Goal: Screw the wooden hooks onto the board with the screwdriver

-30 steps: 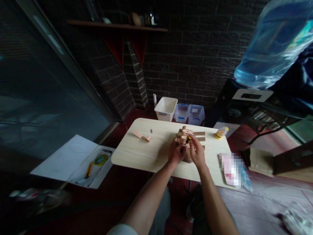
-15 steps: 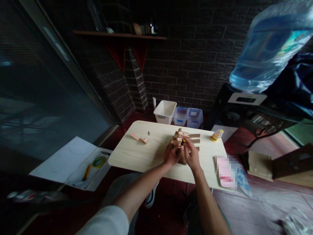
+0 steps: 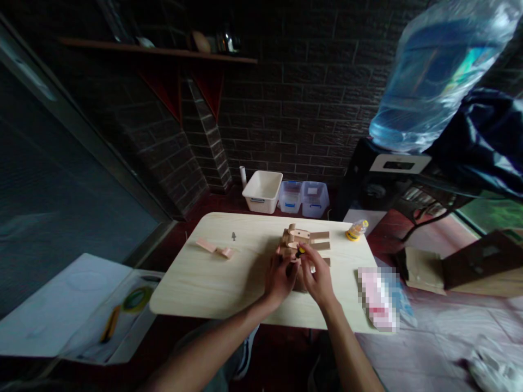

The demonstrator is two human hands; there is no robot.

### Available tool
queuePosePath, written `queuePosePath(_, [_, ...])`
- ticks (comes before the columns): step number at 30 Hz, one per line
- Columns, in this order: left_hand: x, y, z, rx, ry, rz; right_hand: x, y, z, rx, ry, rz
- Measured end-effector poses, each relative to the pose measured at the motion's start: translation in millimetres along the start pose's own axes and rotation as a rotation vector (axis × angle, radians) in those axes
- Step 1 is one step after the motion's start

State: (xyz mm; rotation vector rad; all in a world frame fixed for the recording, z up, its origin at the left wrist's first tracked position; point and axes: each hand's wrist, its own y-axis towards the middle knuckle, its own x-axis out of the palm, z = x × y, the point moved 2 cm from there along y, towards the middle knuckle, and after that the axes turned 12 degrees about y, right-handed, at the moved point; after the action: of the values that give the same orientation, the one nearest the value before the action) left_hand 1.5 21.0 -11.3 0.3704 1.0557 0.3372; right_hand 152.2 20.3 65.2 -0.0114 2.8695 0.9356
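Note:
A light wooden assembly [image 3: 302, 234] with flat strips jutting to the right rests on the pale table [image 3: 196, 294]. My left hand [image 3: 280, 279] is closed against its near left side, steadying it. My right hand [image 3: 316, 275] pinches a short yellow-and-black screwdriver [image 3: 301, 250], which is upright against the wood; its tip is hidden. Left of the assembly lie a flat wooden strip [image 3: 206, 245] and a small rounded wooden piece [image 3: 225, 252]. Behind them sits a little pile of dark metal bits [image 3: 233, 236], probably screws.
A yellow-based clear container [image 3: 357, 230] stands at the table's far right corner, with a blurred pink packet [image 3: 376, 299] nearer. Behind the table are a white basket [image 3: 261, 204] and two clear bins [image 3: 314, 206]. An open white box [image 3: 118, 348] lies lower left.
The camera view has shifted, so the table appears lower and further left. Both hands stay at the assembly, the right still holding the screwdriver.

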Motion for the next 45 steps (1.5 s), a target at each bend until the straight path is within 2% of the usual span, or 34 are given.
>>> queuePosePath(10, [4.1, -1, -5, 0.0, -0.031, -0.006, -7, 4, 6, 0.011, -0.051, 0.043])
queuePosePath(20, [6.8, -4, -5, 0.026, 0.029, 0.009, 5, 3, 10, 0.019, -0.07, 0.046])
queuePosePath(28, [2.0, -5, -3, 0.062, 0.086, -0.002, 10, 1, 10, -0.017, -0.081, 0.024])
queuePosePath(37, [-6.1, 1, 0, 0.044, 0.052, -0.058, 8, 0, 10, -0.048, -0.106, 0.146])
queuePosePath(45, [-0.5, 1, -3, 0.054, 0.018, -0.063, 9, -3, 9, -0.071, -0.142, 0.133])
